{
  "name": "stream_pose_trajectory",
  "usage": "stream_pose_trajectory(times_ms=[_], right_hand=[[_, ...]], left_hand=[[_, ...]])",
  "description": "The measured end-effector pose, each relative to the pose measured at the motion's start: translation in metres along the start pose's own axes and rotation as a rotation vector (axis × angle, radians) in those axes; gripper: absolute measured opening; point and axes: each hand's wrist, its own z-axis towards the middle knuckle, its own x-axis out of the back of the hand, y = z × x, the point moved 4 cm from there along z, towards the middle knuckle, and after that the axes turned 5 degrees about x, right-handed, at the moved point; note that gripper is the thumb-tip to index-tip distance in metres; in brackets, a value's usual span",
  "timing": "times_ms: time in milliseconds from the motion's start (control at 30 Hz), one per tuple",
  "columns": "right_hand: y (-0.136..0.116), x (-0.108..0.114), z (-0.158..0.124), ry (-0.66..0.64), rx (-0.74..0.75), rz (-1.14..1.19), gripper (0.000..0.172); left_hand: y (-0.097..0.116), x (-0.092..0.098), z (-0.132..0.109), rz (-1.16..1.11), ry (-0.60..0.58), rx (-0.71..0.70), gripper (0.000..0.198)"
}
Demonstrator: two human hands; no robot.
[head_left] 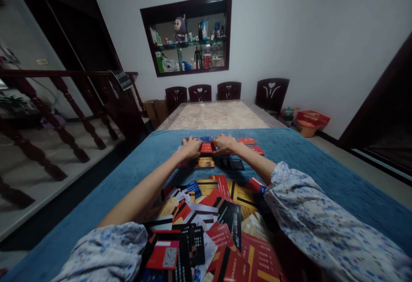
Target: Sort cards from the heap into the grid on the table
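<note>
A small stack of red cards point(207, 147) lies on the blue cloth, with one of my hands at each end. My left hand point(192, 147) is closed, its fingers curled against the left end of the stack. At the opposite end my right hand point(224, 144) also grips, thumb and fingers bent. Blue cards point(206, 139) show just behind. Nearer to me are a stack of yellow cards point(204, 162) and some black cards point(236, 164). More red cards point(246, 141) lie right of my right hand. Below my forearms spreads a large loose heap of mixed cards point(222, 213).
The blue cloth point(305, 174) covers the near part of a long table with a marble-look top point(222, 114). Dark chairs point(273, 93) stand around its far end. A wooden railing point(61, 123) runs along the left, and a wall shelf point(189, 41) holds bottles and a plush toy.
</note>
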Motion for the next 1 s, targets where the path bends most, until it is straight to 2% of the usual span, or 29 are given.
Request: stream_pose_trajectory(times_ms=[367, 500, 800, 1000], right_hand=[[0.001, -0.006, 0.018, -0.106, -0.032, 0.005, 0.04], [0.001, -0.008, 0.021, -0.128, -0.046, 0.029, 0.04], [0.0, -0.009, 0.028, -0.161, -0.101, 0.077, 0.042], [-0.001, -0.01, 0.032, -0.195, -0.121, 0.088, 0.042]], left_hand=[[-0.001, -0.011, 0.018, -0.001, -0.092, 0.014, 0.042], [-0.001, -0.011, 0.021, 0.0, -0.119, 0.009, 0.043], [-0.004, -0.015, 0.034, -0.002, -0.179, -0.004, 0.033], [-0.006, -0.02, 0.043, -0.012, -0.201, 0.017, 0.037]])
